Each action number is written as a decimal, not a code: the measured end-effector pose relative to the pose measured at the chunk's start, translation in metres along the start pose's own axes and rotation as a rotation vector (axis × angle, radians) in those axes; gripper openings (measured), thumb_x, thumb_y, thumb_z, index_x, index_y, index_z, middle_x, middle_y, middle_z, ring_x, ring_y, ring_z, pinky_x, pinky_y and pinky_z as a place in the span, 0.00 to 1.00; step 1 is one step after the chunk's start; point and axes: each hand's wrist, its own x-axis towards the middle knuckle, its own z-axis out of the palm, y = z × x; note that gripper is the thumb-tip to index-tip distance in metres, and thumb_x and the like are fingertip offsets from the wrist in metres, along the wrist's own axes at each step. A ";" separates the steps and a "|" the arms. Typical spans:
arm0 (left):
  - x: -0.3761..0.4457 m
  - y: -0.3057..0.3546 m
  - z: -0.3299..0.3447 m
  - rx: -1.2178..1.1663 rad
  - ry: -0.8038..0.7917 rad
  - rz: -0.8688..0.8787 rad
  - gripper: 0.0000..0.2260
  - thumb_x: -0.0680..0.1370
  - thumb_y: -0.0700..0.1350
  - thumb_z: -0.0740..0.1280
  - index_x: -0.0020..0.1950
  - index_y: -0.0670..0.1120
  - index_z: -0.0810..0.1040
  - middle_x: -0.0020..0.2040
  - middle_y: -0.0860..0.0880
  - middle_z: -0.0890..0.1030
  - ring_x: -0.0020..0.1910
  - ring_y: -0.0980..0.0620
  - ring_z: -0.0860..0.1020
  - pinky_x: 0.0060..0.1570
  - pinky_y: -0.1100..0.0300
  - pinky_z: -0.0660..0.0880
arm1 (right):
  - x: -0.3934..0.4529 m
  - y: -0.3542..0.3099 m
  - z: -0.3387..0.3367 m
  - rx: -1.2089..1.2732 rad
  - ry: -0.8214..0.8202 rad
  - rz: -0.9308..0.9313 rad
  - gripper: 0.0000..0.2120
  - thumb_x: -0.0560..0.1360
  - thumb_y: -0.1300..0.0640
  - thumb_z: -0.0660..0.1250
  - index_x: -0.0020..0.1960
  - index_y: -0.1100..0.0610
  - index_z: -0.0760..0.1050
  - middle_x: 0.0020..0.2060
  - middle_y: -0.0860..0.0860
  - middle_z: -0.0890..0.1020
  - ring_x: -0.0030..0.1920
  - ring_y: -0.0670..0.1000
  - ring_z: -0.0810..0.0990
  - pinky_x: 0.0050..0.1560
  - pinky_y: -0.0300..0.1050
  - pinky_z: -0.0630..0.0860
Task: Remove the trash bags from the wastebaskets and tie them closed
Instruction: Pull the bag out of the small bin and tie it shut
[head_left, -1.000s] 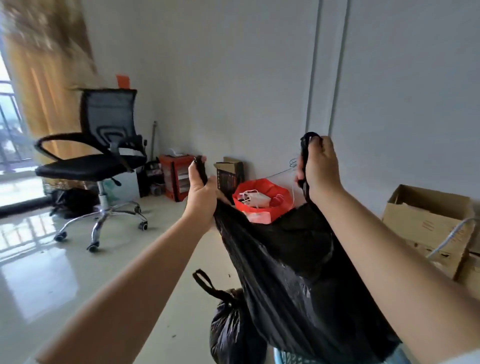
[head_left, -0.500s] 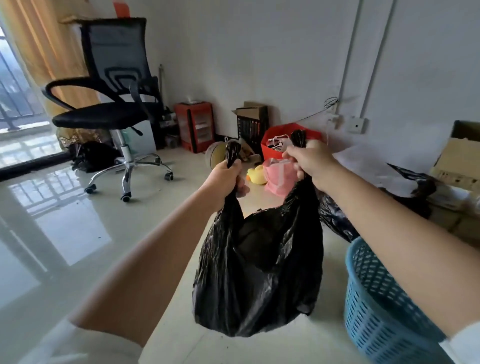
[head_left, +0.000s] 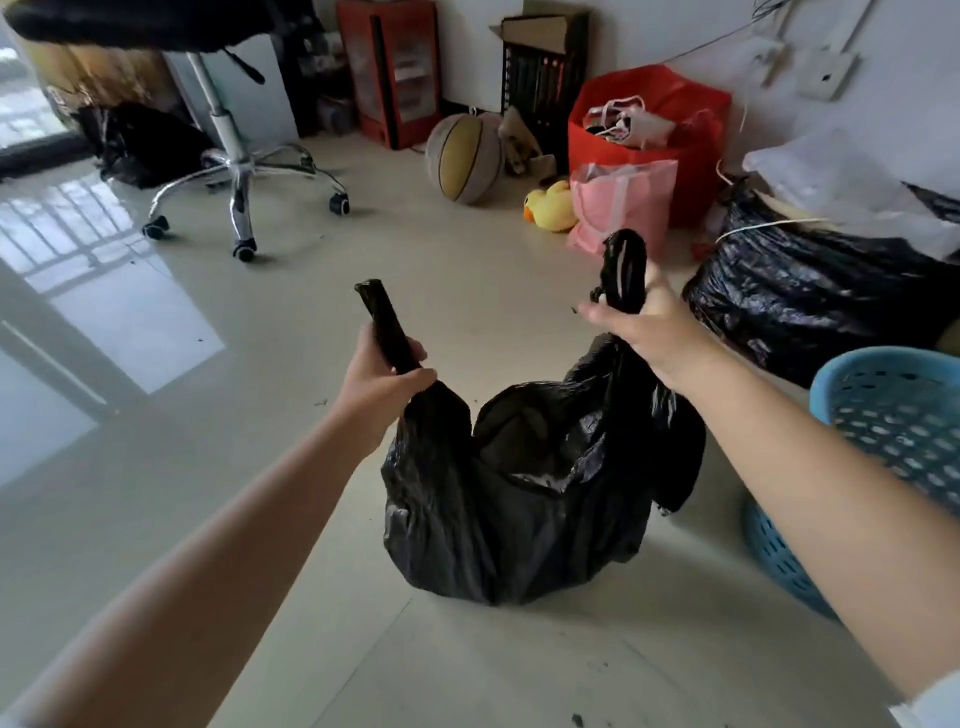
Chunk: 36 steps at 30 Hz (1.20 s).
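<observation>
A black trash bag (head_left: 524, 499) rests on the tiled floor in the middle of the view, its mouth slack and partly open. My left hand (head_left: 382, 384) grips the bag's left handle, which sticks up past my fingers. My right hand (head_left: 647, 325) holds the right handle loop, bunched above my knuckles. A blue perforated wastebasket (head_left: 893, 415) stands at the right edge, close beside my right forearm, with no bag visible in it.
A large filled black bag (head_left: 810, 301) lies behind the wastebasket. Along the wall sit a red bag (head_left: 691, 140), a pink bag (head_left: 618, 208), a yellow duck toy (head_left: 550, 208), a ball (head_left: 465, 156) and a red cabinet (head_left: 392, 67). An office chair (head_left: 234, 156) stands far left.
The bag has come down from hanging in the air to resting on the floor. My hands have lowered and spread apart, and the view has tilted downward.
</observation>
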 end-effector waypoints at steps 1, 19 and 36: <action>0.001 -0.007 -0.005 0.050 -0.043 0.018 0.20 0.70 0.31 0.68 0.50 0.53 0.68 0.42 0.52 0.73 0.41 0.55 0.73 0.42 0.65 0.72 | 0.000 0.008 -0.004 -0.051 -0.104 -0.032 0.22 0.70 0.61 0.70 0.56 0.48 0.62 0.43 0.38 0.73 0.43 0.33 0.72 0.44 0.23 0.70; 0.013 -0.052 0.042 -0.747 0.274 -0.205 0.21 0.81 0.54 0.49 0.32 0.46 0.64 0.20 0.53 0.70 0.19 0.56 0.70 0.30 0.63 0.72 | 0.037 0.109 0.032 0.809 0.106 0.482 0.13 0.78 0.57 0.58 0.35 0.57 0.68 0.15 0.46 0.72 0.16 0.46 0.72 0.23 0.35 0.73; -0.004 -0.078 0.050 -0.718 0.076 -0.289 0.16 0.82 0.45 0.49 0.34 0.45 0.64 0.13 0.53 0.62 0.13 0.61 0.62 0.17 0.71 0.61 | 0.017 0.095 0.054 0.715 -0.399 0.351 0.15 0.81 0.51 0.51 0.42 0.57 0.69 0.13 0.44 0.61 0.14 0.43 0.60 0.21 0.32 0.68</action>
